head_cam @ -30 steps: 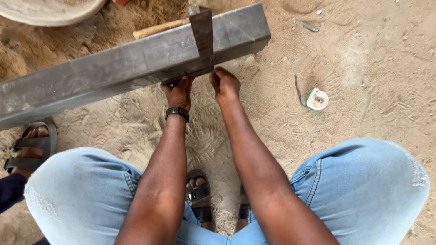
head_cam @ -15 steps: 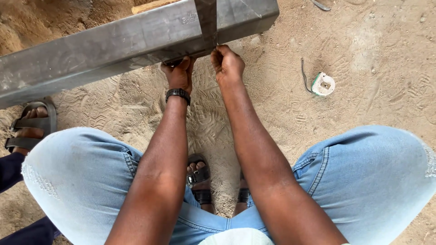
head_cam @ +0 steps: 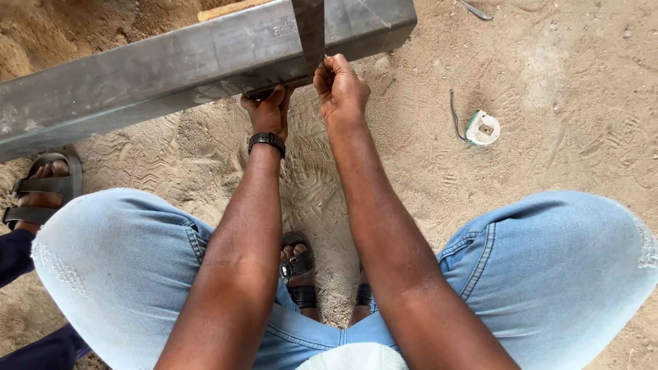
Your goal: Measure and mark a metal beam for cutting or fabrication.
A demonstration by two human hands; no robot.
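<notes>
Steel beam (head_cam: pixel 171 68) just above both hands, flat square blade (head_cam: pixel 310 31) across it.

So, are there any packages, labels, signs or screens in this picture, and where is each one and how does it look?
Stamped mark: on the side face of the grey metal beam, just left of the flat metal strip; small, pale, too faint to make out.
No packages, signs or screens in view.
</notes>
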